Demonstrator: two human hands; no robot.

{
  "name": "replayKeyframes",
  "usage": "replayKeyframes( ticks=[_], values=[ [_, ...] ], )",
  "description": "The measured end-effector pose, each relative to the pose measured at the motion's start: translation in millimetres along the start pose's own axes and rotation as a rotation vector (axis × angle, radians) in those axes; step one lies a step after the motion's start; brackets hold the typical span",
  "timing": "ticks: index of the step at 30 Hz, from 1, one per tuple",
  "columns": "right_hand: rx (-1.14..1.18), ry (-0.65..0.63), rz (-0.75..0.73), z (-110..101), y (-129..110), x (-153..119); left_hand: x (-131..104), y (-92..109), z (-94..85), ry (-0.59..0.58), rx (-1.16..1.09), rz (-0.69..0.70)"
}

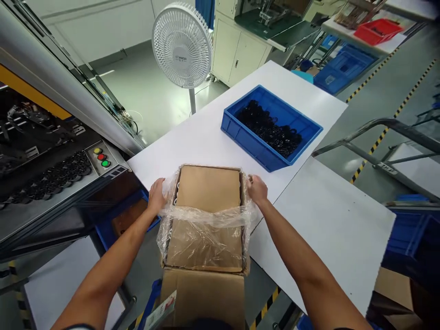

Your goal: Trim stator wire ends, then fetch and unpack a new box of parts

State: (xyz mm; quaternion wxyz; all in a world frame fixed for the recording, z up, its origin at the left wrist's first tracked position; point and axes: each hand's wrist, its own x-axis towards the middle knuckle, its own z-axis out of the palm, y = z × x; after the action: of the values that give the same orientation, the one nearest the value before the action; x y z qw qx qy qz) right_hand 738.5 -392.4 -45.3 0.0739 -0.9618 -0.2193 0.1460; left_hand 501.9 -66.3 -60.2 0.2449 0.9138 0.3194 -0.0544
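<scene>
An open cardboard box (202, 298) stands at the near edge of the white table, its front flap hanging toward me. Inside lies a flat brown cardboard sheet (209, 188), and clear plastic film (206, 217) covers its nearer half and hangs over the box sides. At the box's left side my left hand (158, 196) is closed on the film's edge. My right hand (257, 188) pinches the film at the right side, near the far corner.
A blue crate (256, 149) of black parts stands on the white table (206, 133). Behind is a white fan (182, 46). On the left, a machine has a button panel (103, 158) beside black parts (51, 178). A metal rail (395, 123) is at right.
</scene>
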Motion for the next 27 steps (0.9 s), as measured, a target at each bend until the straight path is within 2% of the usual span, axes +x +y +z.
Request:
replayKeyframes(
  ticks=[2,5,8,11,14,17,22,27],
  values=[
    [0.074,0.057,-0.142,-21.3,0.1,-31.1,-40.8,-1.6,-18.5,-0.038,-0.042,0.189],
    [0.156,0.008,-0.425,-42.8,0.7,-87.7,-87.6,-0.7,-46.7,-0.136,-0.094,0.388],
    [0.173,-0.083,-0.62,-53.1,4.8,-129.3,-107.0,9.6,-69.7,-0.198,-0.085,0.485],
    [0.149,-0.142,-0.698,-56.9,11.0,-148.0,-111.9,25.9,-78.6,-0.265,-0.01,0.558],
    [0.123,-0.2,-0.774,-54.1,10.1,-159.7,-121.6,35.7,-75.8,-0.296,0.111,0.56],
    [0.126,-0.191,-0.859,-44.1,0.6,-177.4,-144.2,32.0,-71.8,-0.298,0.231,0.537],
    [0.202,0.006,-0.844,-14.6,-5.8,-215.1,-193.4,12.9,-59.1,-0.259,0.307,0.606],
    [0.31,0.194,-0.711,16.6,6.5,-253.2,-226.0,-5.7,-19.8,-0.064,0.285,0.602]
  ],
)
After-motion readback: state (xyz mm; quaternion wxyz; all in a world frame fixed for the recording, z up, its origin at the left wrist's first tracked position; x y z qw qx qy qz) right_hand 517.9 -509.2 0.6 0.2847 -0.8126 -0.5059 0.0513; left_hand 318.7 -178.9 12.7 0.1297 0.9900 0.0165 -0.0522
